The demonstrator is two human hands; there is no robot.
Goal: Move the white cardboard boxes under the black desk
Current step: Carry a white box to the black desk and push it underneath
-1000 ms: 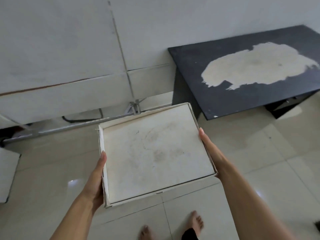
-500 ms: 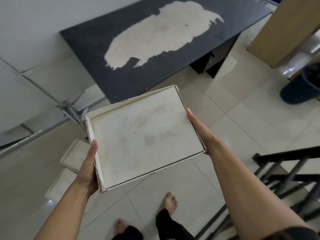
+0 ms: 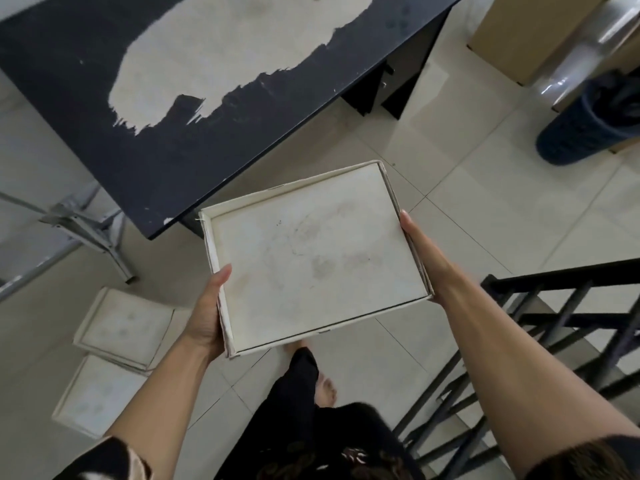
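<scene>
Carry step in hand: the person holds one white cardboard box (image 3: 317, 261) flat in the air between both hands, just in front of the near edge of the black desk (image 3: 86, 109), not yet under it. The left hand (image 3: 207, 317) clamps the box's left side wall, thumb up along that wall near the near-left corner, the fingers hidden beneath. The right hand (image 3: 420, 258) lies flat along the right side wall, fingers straight and pressed together, pointing toward the far-right corner; what the fingers below are doing cannot be told. So the box sits squeezed between the two palms, level, its open face up. Two more white boxes (image 3: 123, 327) lie on the tiled floor (image 3: 485, 209) to the left, outside the desk's near-left corner, near a metal stand leg (image 3: 114, 258); judging by that, more than one trip is left. The next move likely calls for bending down and sliding the box low past the desk's near edge into the space below. A black railing (image 3: 561, 317) stands close on the right; a dark bin (image 3: 585, 129) is well apart.
</scene>
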